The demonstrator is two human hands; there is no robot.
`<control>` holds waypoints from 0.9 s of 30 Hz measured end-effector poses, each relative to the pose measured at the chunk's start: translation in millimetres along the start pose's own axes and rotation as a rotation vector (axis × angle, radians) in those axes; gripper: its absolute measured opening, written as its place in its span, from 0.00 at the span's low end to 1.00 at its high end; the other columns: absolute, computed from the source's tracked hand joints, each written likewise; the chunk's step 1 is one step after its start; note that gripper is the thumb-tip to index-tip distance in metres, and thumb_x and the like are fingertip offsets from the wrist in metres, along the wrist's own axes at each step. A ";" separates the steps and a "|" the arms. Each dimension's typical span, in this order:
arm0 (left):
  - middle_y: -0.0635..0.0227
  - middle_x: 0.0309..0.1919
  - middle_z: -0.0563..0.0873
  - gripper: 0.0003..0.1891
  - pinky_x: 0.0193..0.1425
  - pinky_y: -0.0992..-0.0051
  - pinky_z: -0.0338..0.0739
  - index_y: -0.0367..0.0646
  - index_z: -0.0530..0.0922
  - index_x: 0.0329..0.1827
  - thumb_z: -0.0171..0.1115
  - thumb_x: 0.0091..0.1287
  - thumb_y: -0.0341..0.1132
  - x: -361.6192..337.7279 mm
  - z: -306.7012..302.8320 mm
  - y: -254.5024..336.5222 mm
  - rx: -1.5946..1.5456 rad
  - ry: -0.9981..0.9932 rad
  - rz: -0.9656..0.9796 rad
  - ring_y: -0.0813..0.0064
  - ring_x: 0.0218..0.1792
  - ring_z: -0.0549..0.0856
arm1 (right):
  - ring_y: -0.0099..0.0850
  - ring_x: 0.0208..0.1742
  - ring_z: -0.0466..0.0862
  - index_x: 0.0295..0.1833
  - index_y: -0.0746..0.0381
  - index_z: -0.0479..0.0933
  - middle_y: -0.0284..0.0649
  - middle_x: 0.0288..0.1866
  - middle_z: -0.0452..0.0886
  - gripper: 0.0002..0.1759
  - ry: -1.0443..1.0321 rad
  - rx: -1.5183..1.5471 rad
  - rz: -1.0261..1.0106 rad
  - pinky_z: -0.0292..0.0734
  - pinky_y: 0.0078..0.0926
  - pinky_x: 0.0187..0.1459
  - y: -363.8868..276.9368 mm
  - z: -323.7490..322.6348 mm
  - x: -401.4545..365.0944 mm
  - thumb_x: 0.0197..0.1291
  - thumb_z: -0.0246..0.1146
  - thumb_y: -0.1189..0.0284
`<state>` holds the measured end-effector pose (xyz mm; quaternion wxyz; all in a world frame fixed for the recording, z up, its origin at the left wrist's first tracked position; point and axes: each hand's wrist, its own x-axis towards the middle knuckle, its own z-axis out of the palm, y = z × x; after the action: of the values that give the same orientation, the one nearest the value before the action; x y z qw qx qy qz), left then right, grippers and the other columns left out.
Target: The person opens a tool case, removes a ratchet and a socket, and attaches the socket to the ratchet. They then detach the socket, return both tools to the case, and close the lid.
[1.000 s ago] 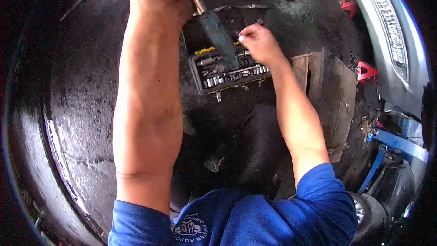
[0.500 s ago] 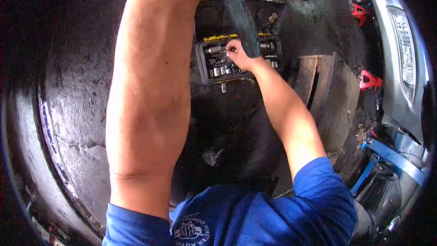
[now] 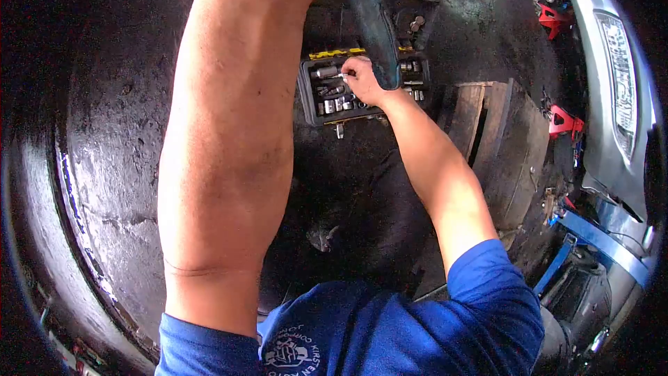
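Dark floor (image 3: 125,139), right hand (image 3: 363,81) at socket case (image 3: 307,101)

Blue shirt (image 3: 417,327) bears pale round emblem (image 3: 285,353) on chest, ringed by lettering. "KIRSTEN" reads clearly along one side; "AUTO" follows at bottom, near picture's lower edge. "CORPO" shows on upper curve, rest of word unclear. Shorter, fainter word above emblem appears to read "JON". Markings on sockets (image 3: 339,104) too small to read.
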<state>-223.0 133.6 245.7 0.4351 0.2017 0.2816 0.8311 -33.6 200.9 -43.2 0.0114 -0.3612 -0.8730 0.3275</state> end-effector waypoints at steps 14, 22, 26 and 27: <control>0.74 0.21 0.73 0.18 0.24 0.75 0.67 0.45 0.71 0.44 0.45 0.72 0.52 -14.0 8.9 -6.5 0.182 0.056 0.053 0.79 0.19 0.71 | 0.49 0.48 0.80 0.41 0.61 0.80 0.50 0.42 0.80 0.09 0.016 -0.207 0.016 0.75 0.45 0.49 55.8 90.7 25.7 0.55 0.57 0.75; 0.73 0.22 0.75 0.18 0.24 0.75 0.69 0.45 0.73 0.45 0.44 0.73 0.51 -9.4 0.7 -5.6 0.069 -0.128 -0.017 0.79 0.19 0.73 | 0.51 0.53 0.80 0.43 0.62 0.81 0.52 0.48 0.80 0.12 -0.051 -0.194 0.142 0.75 0.45 0.53 21.7 69.8 10.7 0.60 0.54 0.72; 0.74 0.20 0.75 0.17 0.19 0.78 0.68 0.46 0.74 0.42 0.44 0.74 0.50 -12.4 0.6 -10.4 0.027 -0.173 0.050 0.80 0.17 0.72 | 0.50 0.57 0.79 0.49 0.62 0.80 0.52 0.53 0.79 0.16 -0.174 -0.322 0.161 0.76 0.44 0.56 11.4 64.0 5.5 0.63 0.51 0.68; 0.74 0.20 0.76 0.17 0.18 0.79 0.68 0.47 0.74 0.41 0.44 0.74 0.49 -12.6 1.4 -11.2 0.017 -0.185 0.067 0.80 0.16 0.72 | 0.50 0.57 0.79 0.49 0.62 0.80 0.52 0.53 0.79 0.16 -0.175 -0.321 0.158 0.76 0.44 0.56 -5.2 53.1 2.1 0.63 0.51 0.68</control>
<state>-208.5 128.6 238.5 0.4294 0.2906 0.2402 0.8207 -52.0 169.5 -82.3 -0.1479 -0.3961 -0.8806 0.2139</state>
